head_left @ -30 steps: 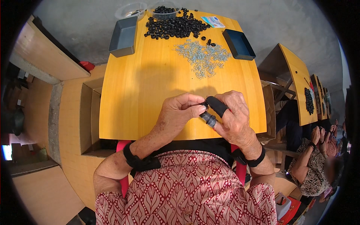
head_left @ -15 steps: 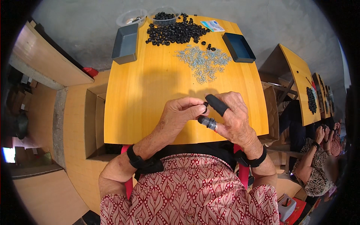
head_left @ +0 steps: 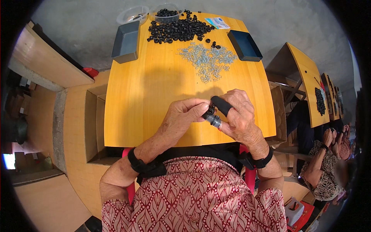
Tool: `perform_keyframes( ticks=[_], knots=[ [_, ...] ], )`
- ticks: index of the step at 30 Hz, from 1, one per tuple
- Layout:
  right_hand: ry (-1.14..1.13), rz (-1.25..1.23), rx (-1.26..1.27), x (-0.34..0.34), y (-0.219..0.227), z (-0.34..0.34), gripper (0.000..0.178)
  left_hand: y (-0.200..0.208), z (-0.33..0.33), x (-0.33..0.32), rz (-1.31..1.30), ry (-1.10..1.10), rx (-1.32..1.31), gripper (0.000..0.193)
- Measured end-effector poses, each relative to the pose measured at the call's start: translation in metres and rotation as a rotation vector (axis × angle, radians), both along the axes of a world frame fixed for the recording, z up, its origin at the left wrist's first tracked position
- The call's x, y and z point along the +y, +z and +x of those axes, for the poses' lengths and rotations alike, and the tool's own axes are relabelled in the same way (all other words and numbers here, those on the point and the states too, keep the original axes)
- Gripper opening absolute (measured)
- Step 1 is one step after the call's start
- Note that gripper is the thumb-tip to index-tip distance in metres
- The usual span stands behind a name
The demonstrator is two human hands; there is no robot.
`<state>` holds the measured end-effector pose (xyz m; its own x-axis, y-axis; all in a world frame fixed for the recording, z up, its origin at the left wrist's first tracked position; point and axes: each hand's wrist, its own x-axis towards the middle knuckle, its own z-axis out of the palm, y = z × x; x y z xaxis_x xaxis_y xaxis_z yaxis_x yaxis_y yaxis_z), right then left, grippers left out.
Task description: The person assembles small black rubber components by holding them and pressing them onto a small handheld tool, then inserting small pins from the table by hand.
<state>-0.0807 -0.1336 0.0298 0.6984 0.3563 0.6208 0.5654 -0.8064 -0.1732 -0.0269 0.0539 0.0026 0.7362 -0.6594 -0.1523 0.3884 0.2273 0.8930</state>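
Note:
Over the near part of the yellow table point(head_left: 127, 116), my left hand point(head_left: 178, 118) pinches a small round black part point(head_left: 211, 110) between thumb and forefinger. My right hand point(head_left: 241, 116) meets it from the other side. A black sleeve point(head_left: 221, 104) covers its forefinger, and black and clear bands point(head_left: 213, 121) wrap its thumb. Both covered fingertips close on the black part, whose details are partly hidden. Beyond my hands lie a spread of tiny silvery, spring-like pieces point(head_left: 206, 62) and a heap of black ring-like parts point(head_left: 177, 31).
A grey tray point(head_left: 125, 42) stands at the far left, a dark tray point(head_left: 245, 45) at the far right. Clear plastic tubs point(head_left: 167, 19) and a small packet point(head_left: 217, 23) lie at the back. Cardboard boxes point(head_left: 94, 127) flank the table. Another person point(head_left: 322, 170) sits at a table on the right.
My right thumb and forefinger have come closer together and now press on the black part. My left fingertips have shifted slightly. The view has tilted a little.

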Motion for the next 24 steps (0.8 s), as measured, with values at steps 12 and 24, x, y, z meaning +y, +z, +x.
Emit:
perform_keyframes(
  ticks=[12, 24],
  knots=[
    [0.017, -0.086, -0.015, 0.002, -0.005, -0.005, 0.028, -0.014, 0.001, 0.002, 0.106, -0.039, -0.236, 0.022],
    [0.001, -0.105, -0.067, 0.005, -0.005, -0.005, 0.026, -0.012, 0.001, 0.002, 0.103, -0.001, -0.279, 0.023]
  ],
)
